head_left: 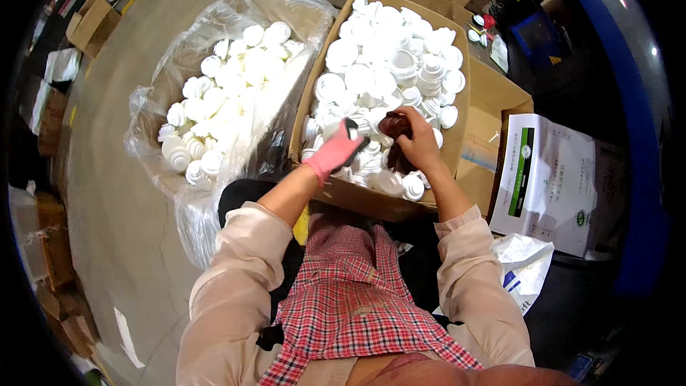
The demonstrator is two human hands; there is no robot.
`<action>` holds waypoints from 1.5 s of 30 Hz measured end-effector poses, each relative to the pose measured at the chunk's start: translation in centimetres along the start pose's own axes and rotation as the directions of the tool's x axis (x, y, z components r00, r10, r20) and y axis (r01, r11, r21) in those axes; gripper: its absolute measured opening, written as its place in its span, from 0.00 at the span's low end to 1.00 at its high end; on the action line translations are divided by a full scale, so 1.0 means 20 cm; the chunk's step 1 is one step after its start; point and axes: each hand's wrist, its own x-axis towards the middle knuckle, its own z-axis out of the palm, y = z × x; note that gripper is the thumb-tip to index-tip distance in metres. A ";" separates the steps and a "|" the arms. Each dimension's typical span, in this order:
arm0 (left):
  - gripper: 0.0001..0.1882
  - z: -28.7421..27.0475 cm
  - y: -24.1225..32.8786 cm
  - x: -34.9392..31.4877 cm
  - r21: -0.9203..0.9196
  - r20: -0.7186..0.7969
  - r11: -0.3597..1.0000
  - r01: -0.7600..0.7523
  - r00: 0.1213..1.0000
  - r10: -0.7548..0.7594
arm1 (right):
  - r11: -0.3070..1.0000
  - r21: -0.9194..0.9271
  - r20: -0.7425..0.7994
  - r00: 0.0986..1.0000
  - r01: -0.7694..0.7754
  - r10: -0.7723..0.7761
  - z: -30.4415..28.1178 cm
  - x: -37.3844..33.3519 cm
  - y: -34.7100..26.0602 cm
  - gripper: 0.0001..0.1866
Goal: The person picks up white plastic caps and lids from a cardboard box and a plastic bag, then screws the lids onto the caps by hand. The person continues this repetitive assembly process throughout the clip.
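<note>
My left hand [336,152], in a pink glove with black fingertips, is over the near part of an open cardboard box [306,104]. Its thumb and fingers close around what looks like a white plastic part, mostly hidden. Beside it, my bare right hand [420,140] grips a crumpled dark brown cloth [395,126], part of which hangs below the fingers. Round, stepped white plastic parts [371,43] fill the box beneath both hands.
Left of the box stands a container lined with clear plastic film [168,53], holding more white parts [236,78]. At right are a white printed carton [547,171] and a crumpled white bag [525,264]. A blue upright surface [629,50] borders the far right.
</note>
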 end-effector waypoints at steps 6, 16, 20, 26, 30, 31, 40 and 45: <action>0.19 0.00 -0.01 -0.12 0.467 0.186 0.876 -0.116 0.982 0.030 | 0.985 -0.043 0.356 0.918 -0.170 0.174 0.28 0.03 0.37 0.19; 0.17 -0.36 0.01 -0.09 0.523 -0.211 0.842 0.132 0.977 -0.022 | 0.974 -0.227 0.534 0.837 0.000 0.124 0.81 0.19 0.37 0.20; 0.16 -0.34 0.05 -0.08 0.521 -0.186 0.849 0.087 0.982 0.013 | 0.948 -0.297 0.622 0.731 -0.112 0.281 0.72 0.18 0.28 0.18; 0.34 -0.27 0.00 -0.07 0.486 -0.113 0.874 0.021 0.993 0.039 | 0.973 0.186 0.278 0.957 -0.139 0.084 0.27 0.11 0.19 0.15; 0.36 -0.19 0.20 -0.05 -0.658 -0.178 0.733 -0.175 0.981 0.075 | 0.979 0.150 0.129 0.979 0.139 -0.159 -0.02 0.10 -0.19 0.17; 0.34 -0.16 0.28 -0.08 -0.846 -0.090 0.528 -0.075 0.996 -0.004 | 0.967 0.108 0.118 0.963 0.232 -0.244 0.00 0.08 -0.22 0.17; 0.21 -0.09 0.29 0.04 -1.000 -0.003 -0.020 0.001 0.979 0.203 | 0.936 0.310 -0.193 0.975 0.169 -0.112 -0.09 0.01 -0.27 0.16; 0.26 -0.06 0.28 0.02 -0.961 0.148 -0.171 0.219 0.925 0.350 | 0.935 -0.056 0.067 0.936 0.350 -0.346 -0.05 -0.02 -0.28 0.19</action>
